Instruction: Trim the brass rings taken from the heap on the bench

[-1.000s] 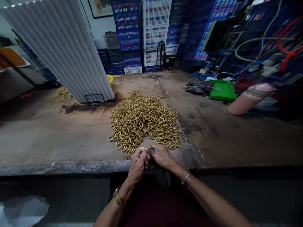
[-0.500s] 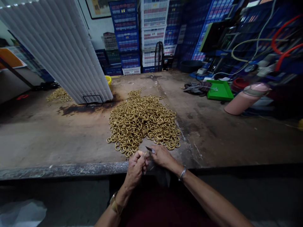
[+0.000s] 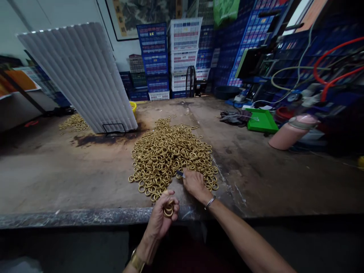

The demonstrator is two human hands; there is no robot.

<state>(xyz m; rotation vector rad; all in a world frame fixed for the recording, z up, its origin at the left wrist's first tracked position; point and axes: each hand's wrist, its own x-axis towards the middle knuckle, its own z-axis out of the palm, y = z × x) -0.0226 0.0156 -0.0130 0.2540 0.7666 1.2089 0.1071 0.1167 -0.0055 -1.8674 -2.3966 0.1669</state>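
A broad heap of gold-coloured rings (image 3: 167, 148) lies on the worktable (image 3: 85, 178) in front of me. Just over the table's front edge, my left hand (image 3: 166, 210) is turned palm up, its fingers curled round a few gold rings (image 3: 168, 209). My right hand (image 3: 195, 184) is at the near side of the heap, closed on a small knife (image 3: 180, 173) whose dark blade points left toward the rings. Whether its fingers also touch a ring is hidden.
A tilted white corrugated panel (image 3: 85, 76) stands on a black wire stand (image 3: 113, 131) at left, with more rings (image 3: 74, 123) behind. Stacked crates (image 3: 155, 60) line the back. At right are a green tray (image 3: 261, 120), a dark cloth (image 3: 234, 117) and a pink cylinder (image 3: 292, 132).
My left hand has moved down toward me and turned up, showing several rings in its palm. My right hand with the knife has moved apart from it to the heap. The view has tilted up.
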